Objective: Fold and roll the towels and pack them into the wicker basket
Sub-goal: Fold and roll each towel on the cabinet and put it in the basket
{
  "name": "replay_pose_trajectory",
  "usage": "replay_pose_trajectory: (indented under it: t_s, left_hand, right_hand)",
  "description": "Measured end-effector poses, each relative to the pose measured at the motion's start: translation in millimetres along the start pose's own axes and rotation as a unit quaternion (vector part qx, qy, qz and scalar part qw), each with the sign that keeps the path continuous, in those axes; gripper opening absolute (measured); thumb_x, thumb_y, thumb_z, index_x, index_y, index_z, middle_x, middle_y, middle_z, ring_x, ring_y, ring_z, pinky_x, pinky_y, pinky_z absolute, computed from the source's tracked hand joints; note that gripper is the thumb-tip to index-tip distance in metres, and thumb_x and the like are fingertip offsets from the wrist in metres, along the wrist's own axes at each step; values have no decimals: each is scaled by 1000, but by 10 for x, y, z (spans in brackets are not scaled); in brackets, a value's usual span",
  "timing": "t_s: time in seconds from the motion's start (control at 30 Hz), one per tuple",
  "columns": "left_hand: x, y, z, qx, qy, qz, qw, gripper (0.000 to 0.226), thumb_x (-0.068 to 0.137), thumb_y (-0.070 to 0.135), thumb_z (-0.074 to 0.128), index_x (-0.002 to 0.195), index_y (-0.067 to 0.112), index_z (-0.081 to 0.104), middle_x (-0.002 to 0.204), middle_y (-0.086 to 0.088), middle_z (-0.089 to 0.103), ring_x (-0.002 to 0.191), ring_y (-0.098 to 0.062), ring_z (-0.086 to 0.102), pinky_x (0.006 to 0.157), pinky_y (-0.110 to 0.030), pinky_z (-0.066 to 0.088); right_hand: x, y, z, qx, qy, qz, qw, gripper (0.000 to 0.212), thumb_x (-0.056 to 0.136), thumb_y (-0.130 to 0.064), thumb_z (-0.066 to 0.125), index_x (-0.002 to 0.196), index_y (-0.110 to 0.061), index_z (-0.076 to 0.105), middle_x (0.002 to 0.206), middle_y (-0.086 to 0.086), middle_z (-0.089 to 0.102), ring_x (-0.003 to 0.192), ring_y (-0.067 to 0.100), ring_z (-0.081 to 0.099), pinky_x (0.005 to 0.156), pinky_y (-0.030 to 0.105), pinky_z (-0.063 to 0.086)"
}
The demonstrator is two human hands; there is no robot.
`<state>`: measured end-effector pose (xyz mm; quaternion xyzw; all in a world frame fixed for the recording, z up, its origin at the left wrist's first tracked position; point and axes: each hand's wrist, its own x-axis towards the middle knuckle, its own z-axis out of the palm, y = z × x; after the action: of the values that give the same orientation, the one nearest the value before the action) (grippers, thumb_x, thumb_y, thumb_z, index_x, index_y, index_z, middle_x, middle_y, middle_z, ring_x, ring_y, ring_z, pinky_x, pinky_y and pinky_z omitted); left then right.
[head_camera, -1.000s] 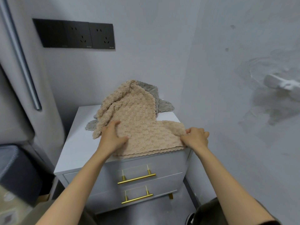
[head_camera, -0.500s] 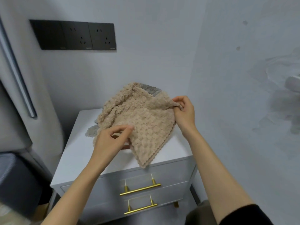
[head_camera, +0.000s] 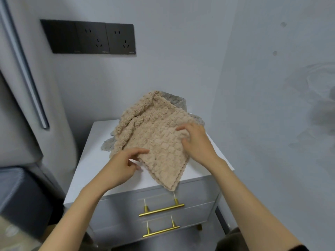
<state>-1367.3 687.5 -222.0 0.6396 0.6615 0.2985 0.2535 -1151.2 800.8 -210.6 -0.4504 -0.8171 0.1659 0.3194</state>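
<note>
I note beige towel (head_camera: pixel 155 142), knobbly pile, folded diagonally, corner overhanging the white cabinet (head_camera: pixel 87 160) front; grey towel (head_camera: pixel 176 99) crumpled beneath

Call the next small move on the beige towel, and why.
Probably lay the fold flat and smooth it: the beige towel is bunched along its upper left, its tip overhangs the cabinet front, the right hand grips its right part, the left hand meets its edge.
</note>
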Motion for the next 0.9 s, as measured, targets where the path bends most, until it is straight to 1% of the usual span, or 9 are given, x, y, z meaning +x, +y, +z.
replay_pose_trajectory:
  t_s: [0.13,0.27,0.33,0.37,0.47,0.57,0.67,0.77,0.9]
  left_hand:
    - [38,-168,-34,98,43,50,993,61,86,-3,58,123,46,53,112,15,59,90,0,58,79,-20,48]
    - [96,-218,-43,119,54,95,987,49,82,9,70,105,51,59,107,14,61,88,-1,54,78,-25,50]
    - [93,-219,-15,143,51,91,984,39,82,16,72,105,47,65,99,12,55,84,-4,51,76,-28,49]
    - [93,-225,3,162,50,92,981,35,83,19,72,107,44,67,98,11,52,84,-6,49,75,-28,48]
    - [69,-233,51,194,50,112,973,29,85,30,69,111,41,68,110,12,48,94,-6,46,76,-27,46]
    - [41,-187,87,198,57,168,964,22,84,37,68,106,39,72,120,16,51,106,-5,45,81,-27,46]
    - [43,-109,192,212,73,230,947,19,82,40,68,98,33,75,116,20,62,110,-6,49,84,-26,47]
    - [34,-10,391,196,55,239,949,23,82,42,68,102,32,75,111,25,64,114,-1,48,85,-20,45]
    - [63,80,591,138,-1,217,966,25,84,50,63,107,42,71,99,24,65,97,1,52,80,-21,46]
  right_hand:
    - [-369,-142,20,-14,-183,-47,982,54,75,-9,55,126,-25,51,131,-2,46,124,17,33,105,38,34]
    - [-628,-77,178,-53,-300,-95,948,88,69,-27,74,143,-32,28,147,-3,30,135,16,23,114,35,25]
    - [-718,-8,280,-133,-289,-129,939,97,68,-37,77,147,-37,21,154,-1,22,140,19,20,116,38,20]
    - [-747,28,323,-162,-268,-141,939,92,71,-39,74,147,-37,23,156,0,22,140,20,21,116,40,22]
    - [-784,63,311,-165,-192,-174,952,52,90,-42,44,142,-33,44,149,2,42,133,25,42,108,45,37]
    - [-757,170,124,-154,-175,-167,958,53,90,-44,29,133,-30,57,138,0,55,124,26,53,105,40,40]
    - [-738,286,-195,-156,-170,-121,965,39,97,-32,43,135,-35,53,137,-10,55,125,18,47,105,29,35]
    - [-779,418,-464,-161,-168,-74,970,49,95,-11,51,132,-44,51,135,-22,52,120,10,41,98,19,32]
    - [-871,617,-556,-94,-215,-14,972,46,95,-17,54,125,-52,53,132,-26,53,117,5,42,103,24,37]
